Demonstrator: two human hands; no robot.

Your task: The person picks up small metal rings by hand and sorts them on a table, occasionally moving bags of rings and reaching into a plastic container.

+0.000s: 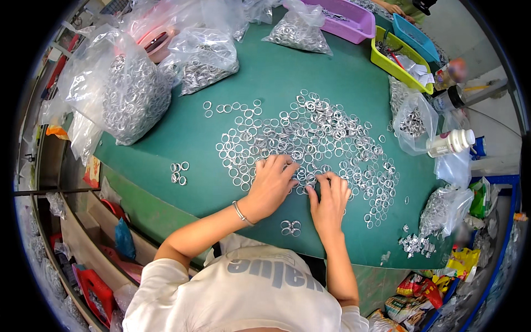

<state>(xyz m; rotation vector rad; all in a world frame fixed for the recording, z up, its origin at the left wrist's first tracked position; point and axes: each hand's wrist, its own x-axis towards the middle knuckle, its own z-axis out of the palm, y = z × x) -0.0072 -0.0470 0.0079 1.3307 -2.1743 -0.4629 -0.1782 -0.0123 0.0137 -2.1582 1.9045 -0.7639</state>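
Note:
A wide spread of loose silver metal rings (243, 146) covers the middle of the green tabletop, thickest toward the upper right. My left hand (269, 185) rests at the near edge of the rings, fingers bent and apart, fingertips on them. Just to its right, my right hand (331, 202) touches rings too, thumb and forefinger apart. Neither hand visibly holds a ring, though what lies under the fingertips is partly hidden. A small ring cluster (290, 227) sits by the near edge between my forearms. Farther left lies another small ring group (179, 172).
Clear plastic bags of rings (133, 94) stand at the far left, with another bag (298, 30) at the back. At the far right are a purple basket (348, 22), a lime-green basket (401, 61) and a white bottle (451, 143). Small metal parts (416, 245) lie at the near right.

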